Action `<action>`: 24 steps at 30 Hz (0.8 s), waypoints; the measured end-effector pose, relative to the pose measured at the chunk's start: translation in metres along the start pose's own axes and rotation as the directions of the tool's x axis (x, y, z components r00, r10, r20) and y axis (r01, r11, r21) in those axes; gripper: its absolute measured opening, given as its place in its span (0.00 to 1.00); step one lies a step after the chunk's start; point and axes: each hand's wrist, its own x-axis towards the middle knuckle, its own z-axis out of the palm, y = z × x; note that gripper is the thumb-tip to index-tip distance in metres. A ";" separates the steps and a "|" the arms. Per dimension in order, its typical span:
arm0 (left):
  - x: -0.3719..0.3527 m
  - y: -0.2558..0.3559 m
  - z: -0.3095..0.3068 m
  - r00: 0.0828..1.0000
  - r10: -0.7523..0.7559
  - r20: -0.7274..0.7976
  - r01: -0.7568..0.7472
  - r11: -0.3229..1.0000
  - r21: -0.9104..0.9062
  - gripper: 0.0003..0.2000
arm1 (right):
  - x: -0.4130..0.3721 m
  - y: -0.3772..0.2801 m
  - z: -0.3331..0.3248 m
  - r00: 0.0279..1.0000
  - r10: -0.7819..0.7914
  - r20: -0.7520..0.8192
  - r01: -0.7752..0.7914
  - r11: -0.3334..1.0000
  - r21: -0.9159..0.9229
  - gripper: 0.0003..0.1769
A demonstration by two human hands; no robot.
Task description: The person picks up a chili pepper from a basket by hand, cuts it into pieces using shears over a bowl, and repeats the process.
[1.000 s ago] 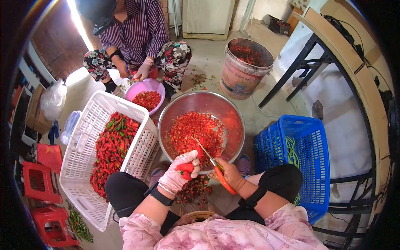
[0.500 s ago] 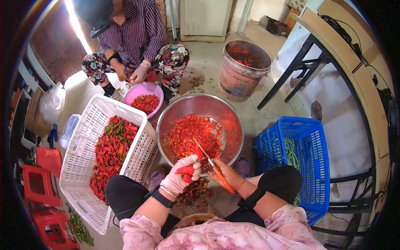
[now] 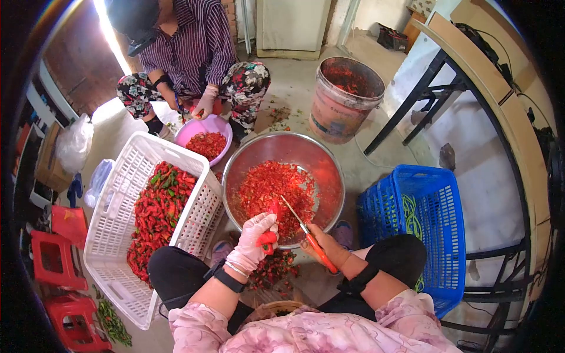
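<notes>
My gloved left hand [image 3: 254, 236] is closed around a few red chili peppers [image 3: 267, 239], one poking up past the fingers over the bowl. In my bare right hand [image 3: 327, 242] are scissors with orange handles [image 3: 321, 254]; their blades point up and left, just right of that pepper. Below both hands sits a wide metal bowl [image 3: 333, 176] holding chopped red chili [image 3: 268, 185]. Whole peppers with stems [image 3: 282, 269] lie on the floor between my legs, partly hidden by my hands.
At left stands a white crate [image 3: 112, 235] of whole peppers, at right a blue crate [image 3: 438, 235] with green cord. A stained bucket [image 3: 338, 112] is behind the bowl. Across from me a person [image 3: 194, 53] works over a pink basin [image 3: 222, 154]. Red stools [image 3: 59, 262] stand far left.
My left hand has shifted slightly left and up with the peppers. The scissors have moved a little right, apart from the pepper. The other person's gloved hand has risen slightly.
</notes>
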 end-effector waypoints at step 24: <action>0.010 -0.011 -0.001 0.987 0.121 -0.105 -0.110 0.988 0.104 0.03 | 0.001 -0.019 -0.005 1.000 0.014 -0.007 -0.015 0.969 -0.245 0.30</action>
